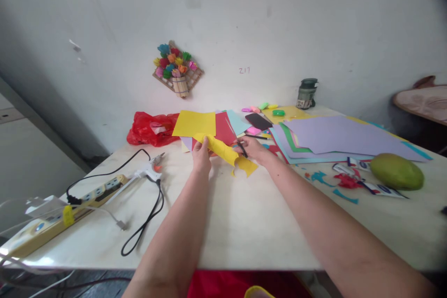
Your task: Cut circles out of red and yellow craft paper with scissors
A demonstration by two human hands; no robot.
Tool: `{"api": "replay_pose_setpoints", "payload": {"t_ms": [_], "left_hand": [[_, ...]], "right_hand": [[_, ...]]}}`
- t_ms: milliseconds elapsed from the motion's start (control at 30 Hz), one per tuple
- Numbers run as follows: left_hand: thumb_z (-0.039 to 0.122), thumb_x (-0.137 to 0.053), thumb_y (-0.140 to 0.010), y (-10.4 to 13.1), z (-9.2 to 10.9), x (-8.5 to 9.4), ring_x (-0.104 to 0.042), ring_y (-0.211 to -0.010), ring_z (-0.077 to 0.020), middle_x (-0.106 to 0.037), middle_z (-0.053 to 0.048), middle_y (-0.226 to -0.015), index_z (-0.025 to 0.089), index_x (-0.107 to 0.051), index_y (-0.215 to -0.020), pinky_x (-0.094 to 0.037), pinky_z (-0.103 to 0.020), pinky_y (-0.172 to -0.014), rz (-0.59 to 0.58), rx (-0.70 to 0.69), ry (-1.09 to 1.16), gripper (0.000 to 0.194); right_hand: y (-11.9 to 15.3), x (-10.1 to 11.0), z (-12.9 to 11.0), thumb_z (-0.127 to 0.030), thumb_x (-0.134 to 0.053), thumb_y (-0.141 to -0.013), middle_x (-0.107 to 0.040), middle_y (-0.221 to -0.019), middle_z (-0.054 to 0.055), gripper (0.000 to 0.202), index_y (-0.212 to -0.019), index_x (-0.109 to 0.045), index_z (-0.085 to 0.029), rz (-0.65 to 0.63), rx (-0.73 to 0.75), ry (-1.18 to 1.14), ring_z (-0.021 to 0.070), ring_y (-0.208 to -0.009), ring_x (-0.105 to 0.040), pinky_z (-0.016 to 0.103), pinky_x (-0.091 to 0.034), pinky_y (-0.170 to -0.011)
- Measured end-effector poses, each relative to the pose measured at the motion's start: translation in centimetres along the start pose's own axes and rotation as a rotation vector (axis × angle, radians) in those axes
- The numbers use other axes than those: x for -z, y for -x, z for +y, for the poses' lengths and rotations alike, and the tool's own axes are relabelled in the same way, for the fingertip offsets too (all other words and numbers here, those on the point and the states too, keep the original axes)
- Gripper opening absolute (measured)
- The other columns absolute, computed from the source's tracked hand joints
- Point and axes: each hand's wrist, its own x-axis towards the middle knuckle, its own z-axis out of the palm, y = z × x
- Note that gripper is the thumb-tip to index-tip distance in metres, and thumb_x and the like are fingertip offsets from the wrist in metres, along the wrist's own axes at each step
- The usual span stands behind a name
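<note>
A strip of yellow paper (223, 150), curled and with a ragged cut edge, is pinched in my left hand (202, 152). My right hand (254, 148) is closed on a pair of scissors (242, 149) with dark handles, held at the right part of the strip. There a cut piece of yellow paper (247, 166) hangs down. Behind my hands lie a flat yellow sheet (194, 124), a red sheet (225, 129) and a light blue sheet (239, 122). The scissors' blades are mostly hidden.
On the left are a glue gun (150, 168), its black cord and a power strip (70, 214). A red plastic bag (152, 128) sits behind. To the right are purple paper (342, 135), blue scraps (321, 178), a green mango (397, 171) and a bottle (307, 94).
</note>
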Motion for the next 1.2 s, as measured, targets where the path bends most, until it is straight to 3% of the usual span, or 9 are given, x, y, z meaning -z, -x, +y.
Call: {"api": "replay_pose_setpoints", "payload": {"t_ms": [200,333,433,633,933,1200], "left_hand": [[0.045,-0.078,-0.064,0.9,0.2,-0.4,-0.068,-0.077,-0.0189,-0.07,-0.006,-0.089,0.018,-0.064,-0.095,-0.052,-0.03,-0.069,-0.069,0.058,0.053,0.043],[0.037,-0.081,-0.062,1.9,0.2,-0.9,-0.068,-0.078,-0.0217,-0.071,-0.011,-0.093,0.013,-0.066,-0.091,-0.053,-0.031,-0.069,-0.286,0.234,-0.073,0.04],[0.03,-0.082,-0.059,2.4,0.2,-0.9,-0.067,-0.074,-0.0209,-0.072,-0.013,-0.091,0.011,-0.068,-0.088,-0.051,-0.029,-0.064,-0.379,0.283,-0.192,0.037],[0.032,-0.082,-0.06,2.3,0.3,-0.7,-0.058,-0.055,-0.0105,-0.071,-0.009,-0.081,0.011,-0.069,-0.083,-0.039,-0.022,-0.047,-0.277,0.248,-0.264,0.033],[0.026,-0.077,-0.068,1.5,-0.1,-0.6,-0.058,-0.052,-0.0104,-0.064,-0.002,-0.066,0.013,-0.065,-0.084,-0.048,-0.022,-0.052,-0.104,0.187,-0.062,0.024],[0.027,-0.077,-0.069,1.7,-0.1,-0.4,-0.063,-0.058,-0.0137,-0.069,-0.007,-0.077,0.013,-0.066,-0.087,-0.049,-0.025,-0.056,-0.14,0.188,-0.11,0.025]], "right_hand": [[0.0,-1.3,-0.2,-0.01,-0.072,-0.054,-0.061,-0.064,-0.005,0.031,-0.082,-0.06,-0.017,0.086,0.057,0.092,0.0086,-0.054,-0.054,0.019,-0.039,-0.048],[-0.2,-1.4,-0.1,-0.015,-0.072,-0.054,-0.058,-0.063,-0.006,0.034,-0.085,-0.058,-0.018,0.117,0.094,0.064,0.0097,-0.054,-0.054,0.02,-0.04,-0.046],[-0.2,-1.4,0.0,-0.016,-0.072,-0.053,-0.058,-0.061,-0.007,0.037,-0.087,-0.057,-0.018,0.119,0.104,0.022,0.0095,-0.052,-0.054,0.02,-0.04,-0.047],[-0.1,-1.5,0.0,-0.022,-0.077,-0.055,-0.057,-0.058,-0.007,0.035,-0.083,-0.056,-0.018,0.122,0.086,-0.025,0.0076,-0.044,-0.051,0.021,-0.041,-0.046],[-0.6,-1.2,0.9,-0.032,-0.08,-0.057,-0.06,-0.06,-0.004,0.036,-0.083,-0.061,-0.015,0.101,0.08,-0.005,0.0069,-0.045,-0.049,0.021,-0.04,-0.046],[-0.5,-1.3,0.6,-0.034,-0.083,-0.053,-0.063,-0.063,-0.003,0.045,-0.087,-0.062,-0.014,0.11,0.062,-0.03,0.007,-0.045,-0.05,0.022,-0.041,-0.046]]}}
